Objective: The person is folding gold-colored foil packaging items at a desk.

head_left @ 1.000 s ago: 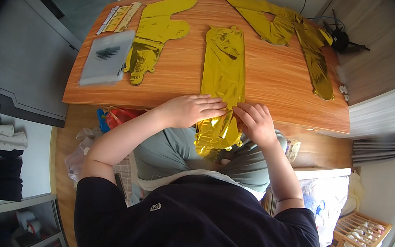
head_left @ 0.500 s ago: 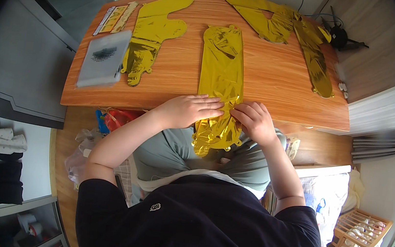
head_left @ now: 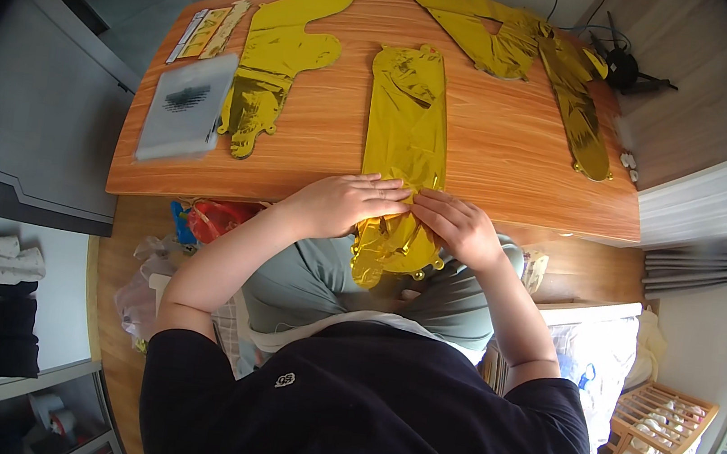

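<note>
A flat gold foil balloon [head_left: 406,132] lies lengthwise on the wooden table, and its crumpled lower end hangs over the front edge above my lap. My left hand [head_left: 356,202] rests on the foil at the table edge, fingers stretched out and pointing right. From the other side my right hand [head_left: 462,225] presses on the same foil with its fingers extended, its fingertips close to those of the left. To the left lies another flat gold foil balloon [head_left: 275,57] with rounded lobes. A third gold foil piece [head_left: 500,40] spreads along the back right, with a strip running toward the front.
On the table's left are a clear plastic bag [head_left: 185,110] and some small printed packets [head_left: 208,31]. A black device with antennas [head_left: 620,70] stands at the back right corner. Below the table's left side sit red and blue bags [head_left: 217,222]; a wooden rack [head_left: 661,427] stands at right.
My right hand has shifted slightly left and its fingers have straightened flat over the foil. The left hand stays in nearly the same place.
</note>
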Motion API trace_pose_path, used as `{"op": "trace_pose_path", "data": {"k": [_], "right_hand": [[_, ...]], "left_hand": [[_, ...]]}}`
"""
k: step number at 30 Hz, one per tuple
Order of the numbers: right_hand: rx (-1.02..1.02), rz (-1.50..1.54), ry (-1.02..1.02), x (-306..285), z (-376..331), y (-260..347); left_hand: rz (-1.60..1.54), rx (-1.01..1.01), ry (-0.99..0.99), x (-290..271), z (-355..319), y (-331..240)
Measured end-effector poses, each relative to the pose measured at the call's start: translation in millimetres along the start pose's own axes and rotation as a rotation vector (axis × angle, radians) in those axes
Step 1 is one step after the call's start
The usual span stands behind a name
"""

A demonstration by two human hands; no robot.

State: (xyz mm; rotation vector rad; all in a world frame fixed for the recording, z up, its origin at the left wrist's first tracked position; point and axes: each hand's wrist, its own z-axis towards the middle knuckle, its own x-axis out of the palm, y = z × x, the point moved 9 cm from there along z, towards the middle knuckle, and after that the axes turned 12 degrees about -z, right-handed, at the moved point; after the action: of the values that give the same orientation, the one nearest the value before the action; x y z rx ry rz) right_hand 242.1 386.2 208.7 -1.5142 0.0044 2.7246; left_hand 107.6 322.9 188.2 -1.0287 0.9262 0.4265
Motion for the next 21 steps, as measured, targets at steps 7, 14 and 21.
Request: {"op": "trace_pose_path", "data": {"k": [7, 14, 21], "right_hand": [[0.185, 0.213, 0.011, -2, 3, -17], [0.41, 0.286, 0.073, 0, 13, -34], [0.645, 0.366, 0.097, 7, 15, -53]], "left_hand": [[-0.375, -0.109, 0.029, -8, 4, 14], [-0.973, -0.444, -0.21, -2, -10, 53], [-0.409, -0.417, -0.543, -51, -22, 29]]}}
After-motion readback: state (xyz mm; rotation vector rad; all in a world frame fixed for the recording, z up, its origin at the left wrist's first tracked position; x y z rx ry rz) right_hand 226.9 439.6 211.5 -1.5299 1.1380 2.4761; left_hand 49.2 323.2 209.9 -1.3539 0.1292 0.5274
